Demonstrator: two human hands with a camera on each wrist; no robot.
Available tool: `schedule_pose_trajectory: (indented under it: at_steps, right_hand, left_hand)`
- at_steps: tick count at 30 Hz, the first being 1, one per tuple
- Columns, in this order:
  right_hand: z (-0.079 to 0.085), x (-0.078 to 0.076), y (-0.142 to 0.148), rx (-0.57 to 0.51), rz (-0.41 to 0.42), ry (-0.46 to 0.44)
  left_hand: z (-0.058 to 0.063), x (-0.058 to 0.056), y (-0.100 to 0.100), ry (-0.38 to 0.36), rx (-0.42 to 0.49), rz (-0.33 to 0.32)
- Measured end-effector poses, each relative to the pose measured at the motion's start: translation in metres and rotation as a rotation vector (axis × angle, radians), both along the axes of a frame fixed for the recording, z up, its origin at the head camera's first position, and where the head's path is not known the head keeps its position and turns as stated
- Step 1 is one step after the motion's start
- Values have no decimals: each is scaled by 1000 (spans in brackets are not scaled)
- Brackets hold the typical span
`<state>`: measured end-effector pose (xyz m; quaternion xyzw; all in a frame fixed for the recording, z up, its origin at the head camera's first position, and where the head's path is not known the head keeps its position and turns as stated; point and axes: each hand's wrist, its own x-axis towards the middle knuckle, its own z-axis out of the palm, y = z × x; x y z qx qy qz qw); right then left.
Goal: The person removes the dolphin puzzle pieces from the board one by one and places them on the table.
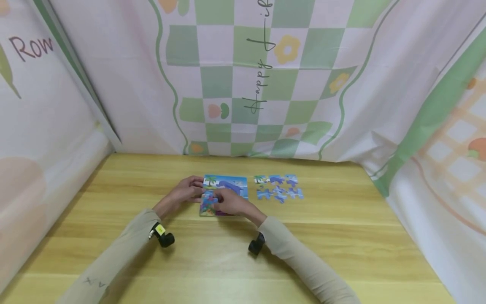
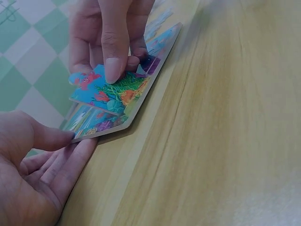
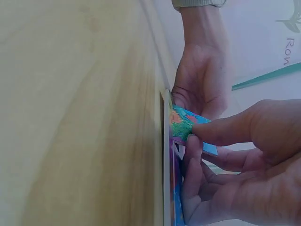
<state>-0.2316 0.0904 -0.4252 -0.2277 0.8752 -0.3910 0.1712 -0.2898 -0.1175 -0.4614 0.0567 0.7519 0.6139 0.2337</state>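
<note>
A picture puzzle board with a dolphin, palm tree and sea scene lies on the wooden table in the head view. My left hand holds its left edge, with the thumb on top and fingers against the side or underside. Over the board's near left corner, my right hand pinches a puzzle piece between thumb and fingers. That piece shows a red crab and green seaweed. It sits tilted over the board in the right wrist view, one side raised. My right fingers hide part of the board.
Right of the board, loose puzzle pieces lie in two rows, several of them with dolphin and water parts. The wooden table runs back to a checkered curtain, with more cloth at both sides.
</note>
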Motion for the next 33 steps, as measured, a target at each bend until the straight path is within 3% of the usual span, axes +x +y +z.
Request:
schedule_pose_trajectory:
  at_steps: [19,23,27,33]
  right_hand:
    - [-2,-1,13,-108,27,24]
    - [0,-2,13,-187,20,-64]
    - [-3,-1,11,-283,-39,-172]
    - [-3,0,17,-406,-60,-267]
  left_hand:
    - [-2,2,-2,33,9,-10]
    - [0,2,-1,34,-3,-7]
    - [-2,3,-1,25,2,-3]
    - [-2,3,-1,23,16,1]
